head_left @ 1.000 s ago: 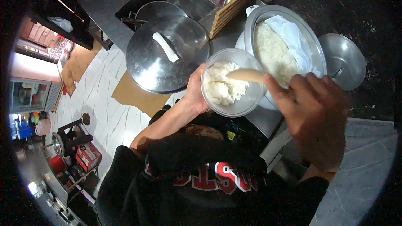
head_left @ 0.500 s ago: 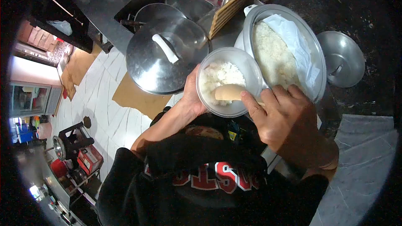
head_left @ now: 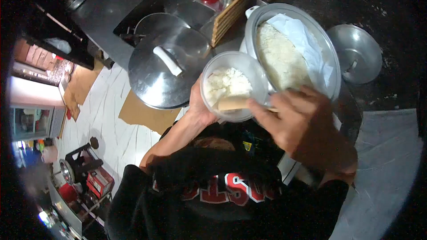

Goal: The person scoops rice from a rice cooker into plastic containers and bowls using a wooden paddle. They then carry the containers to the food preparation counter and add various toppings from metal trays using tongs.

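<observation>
A clear round plastic tub (head_left: pixel 260 78) with white rice (head_left: pixel 231 81) in it is held up by my left hand (head_left: pixel 200 105), whose fingers wrap its left side and underside. My right hand (head_left: pixel 296 120) is closed round the handle of a light wooden paddle (head_left: pixel 233 103). The paddle's blade lies inside the tub at the lower edge of the rice. Just beyond, to the right, stands a large oval pot (head_left: pixel 334 44) of rice, partly covered by a white cloth (head_left: pixel 299 35).
A big metal lid (head_left: pixel 153 78) with a white handle lies left of the tub. Behind it is a sink (head_left: pixel 191 11). A woven rack (head_left: pixel 231 15) leans near the pot. A metal lid (head_left: pixel 362 53) lies at the right, above a grey cloth (head_left: pixel 384 160).
My right hand has come down and left from near the pot, bringing the paddle to the lower part of the tub. The tub and my left hand have shifted slightly left in view.
</observation>
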`<move>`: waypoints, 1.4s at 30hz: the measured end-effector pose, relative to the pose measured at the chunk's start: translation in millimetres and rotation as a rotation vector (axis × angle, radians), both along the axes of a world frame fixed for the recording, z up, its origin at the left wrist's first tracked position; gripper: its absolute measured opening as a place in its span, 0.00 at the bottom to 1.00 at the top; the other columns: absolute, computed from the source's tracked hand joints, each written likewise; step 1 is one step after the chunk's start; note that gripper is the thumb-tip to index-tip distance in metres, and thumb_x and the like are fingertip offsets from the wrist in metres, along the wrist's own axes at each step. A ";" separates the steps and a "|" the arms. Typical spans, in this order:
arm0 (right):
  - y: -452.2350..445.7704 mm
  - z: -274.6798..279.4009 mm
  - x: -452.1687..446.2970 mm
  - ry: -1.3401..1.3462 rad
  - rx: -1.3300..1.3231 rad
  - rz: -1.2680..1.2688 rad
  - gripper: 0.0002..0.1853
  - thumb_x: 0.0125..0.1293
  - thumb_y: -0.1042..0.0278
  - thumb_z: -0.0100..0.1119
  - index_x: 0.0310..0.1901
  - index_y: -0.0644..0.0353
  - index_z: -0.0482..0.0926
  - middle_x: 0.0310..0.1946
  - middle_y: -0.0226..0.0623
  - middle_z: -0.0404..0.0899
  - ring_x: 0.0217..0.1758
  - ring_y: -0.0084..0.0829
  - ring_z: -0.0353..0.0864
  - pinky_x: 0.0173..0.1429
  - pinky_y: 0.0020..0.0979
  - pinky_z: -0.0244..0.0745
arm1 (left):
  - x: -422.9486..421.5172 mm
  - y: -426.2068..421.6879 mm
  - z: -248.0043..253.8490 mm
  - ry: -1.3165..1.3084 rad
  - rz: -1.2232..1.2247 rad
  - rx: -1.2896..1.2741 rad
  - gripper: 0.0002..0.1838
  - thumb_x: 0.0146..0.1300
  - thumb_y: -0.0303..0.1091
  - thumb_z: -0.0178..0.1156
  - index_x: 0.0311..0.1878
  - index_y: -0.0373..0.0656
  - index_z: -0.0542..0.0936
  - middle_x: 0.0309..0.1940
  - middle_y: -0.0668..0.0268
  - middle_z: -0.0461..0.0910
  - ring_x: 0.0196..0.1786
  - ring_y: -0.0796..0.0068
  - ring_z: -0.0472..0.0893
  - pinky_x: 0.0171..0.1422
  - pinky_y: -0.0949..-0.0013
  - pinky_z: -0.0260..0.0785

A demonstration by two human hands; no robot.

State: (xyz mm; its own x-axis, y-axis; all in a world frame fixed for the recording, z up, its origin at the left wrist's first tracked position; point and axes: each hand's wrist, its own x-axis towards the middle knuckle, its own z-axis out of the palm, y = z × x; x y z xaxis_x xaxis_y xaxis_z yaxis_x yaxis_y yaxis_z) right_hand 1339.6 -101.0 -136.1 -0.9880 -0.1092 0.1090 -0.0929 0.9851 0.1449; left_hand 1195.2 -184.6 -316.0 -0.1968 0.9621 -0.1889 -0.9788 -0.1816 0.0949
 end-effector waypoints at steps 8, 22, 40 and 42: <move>73.8 18.2 31.6 0.357 -0.028 -0.506 0.13 0.58 0.75 0.56 0.45 0.56 0.81 0.29 0.43 0.81 0.30 0.39 0.81 0.35 0.33 0.74 | -20.7 1.3 -14.9 -0.017 0.054 -0.124 0.29 0.65 0.54 0.44 0.60 0.43 0.69 0.57 0.56 0.72 0.60 0.55 0.72 0.64 0.47 0.65; 165.9 -139.4 60.6 0.161 -0.717 -0.788 0.19 0.63 0.71 0.53 0.56 0.60 0.74 0.26 0.44 0.79 0.29 0.33 0.80 0.38 0.32 0.75 | -43.4 -1.0 -62.2 -0.341 -0.235 0.233 0.33 0.61 0.64 0.42 0.64 0.54 0.67 0.63 0.55 0.66 0.61 0.43 0.65 0.50 0.39 0.67; -63.7 -99.9 -77.9 0.163 -1.194 -0.127 0.19 0.67 0.72 0.51 0.60 0.63 0.71 0.50 0.42 0.78 0.39 0.24 0.79 0.40 0.23 0.74 | -66.9 -174.4 -35.3 -0.114 0.322 0.335 0.30 0.67 0.57 0.40 0.61 0.43 0.69 0.57 0.55 0.73 0.58 0.58 0.75 0.64 0.49 0.66; -120.4 -102.0 -107.9 -0.079 -1.481 -0.069 0.25 0.69 0.72 0.48 0.66 0.62 0.61 0.56 0.45 0.73 0.38 0.21 0.79 0.39 0.21 0.74 | -76.8 -225.0 -44.5 0.081 0.454 0.203 0.26 0.68 0.53 0.42 0.59 0.44 0.70 0.56 0.57 0.74 0.57 0.58 0.75 0.63 0.52 0.68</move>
State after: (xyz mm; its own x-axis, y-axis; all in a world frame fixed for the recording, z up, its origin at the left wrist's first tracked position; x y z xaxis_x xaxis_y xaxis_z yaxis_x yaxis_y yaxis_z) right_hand 1231.8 -221.4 -238.1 -0.9950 0.0966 0.0241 -0.0011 0.2313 -0.9729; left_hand 1118.4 -409.5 -360.5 -0.6106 0.7915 0.0265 -0.7875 -0.6103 0.0861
